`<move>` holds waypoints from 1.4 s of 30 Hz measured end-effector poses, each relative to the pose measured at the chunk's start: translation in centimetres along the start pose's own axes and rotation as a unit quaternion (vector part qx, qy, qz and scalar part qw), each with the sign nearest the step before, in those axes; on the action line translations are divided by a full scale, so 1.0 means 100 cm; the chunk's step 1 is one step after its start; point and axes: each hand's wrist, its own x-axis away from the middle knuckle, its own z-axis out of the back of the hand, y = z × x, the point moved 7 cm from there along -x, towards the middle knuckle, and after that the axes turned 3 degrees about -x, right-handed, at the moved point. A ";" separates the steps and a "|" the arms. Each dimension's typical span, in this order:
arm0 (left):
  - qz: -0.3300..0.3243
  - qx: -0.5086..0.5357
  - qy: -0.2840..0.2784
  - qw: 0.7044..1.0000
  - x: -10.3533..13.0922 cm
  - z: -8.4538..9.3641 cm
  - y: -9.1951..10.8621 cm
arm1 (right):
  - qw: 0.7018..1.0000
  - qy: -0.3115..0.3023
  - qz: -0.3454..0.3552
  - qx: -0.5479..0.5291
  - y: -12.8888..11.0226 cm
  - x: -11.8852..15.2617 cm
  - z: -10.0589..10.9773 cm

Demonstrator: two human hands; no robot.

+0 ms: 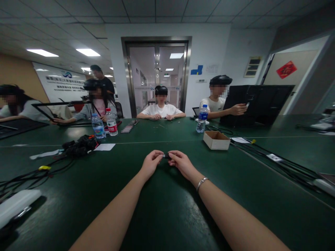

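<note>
My left hand (152, 163) and my right hand (182, 164) meet above the green table (164, 202), fingertips almost touching. Between them is a small black object with a silvery end (165, 156), too small to identify for certain. The thumb and index finger of my left hand pinch its silvery end. On the black end, my right thumb and fingers are closed. A silver bracelet (202, 184) circles my right wrist.
Ahead to the right stand an open cardboard box (216, 142) and a water bottle (202, 120). Black cables (285, 165) run along the right side. At left lie a tangled black bundle (80, 145) and two bottles (98, 126). Several people sit across the table.
</note>
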 end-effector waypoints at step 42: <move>-0.003 -0.001 0.003 1.000 0.000 -0.002 0.001 | 1.000 0.000 -0.003 0.007 0.001 -0.001 -0.001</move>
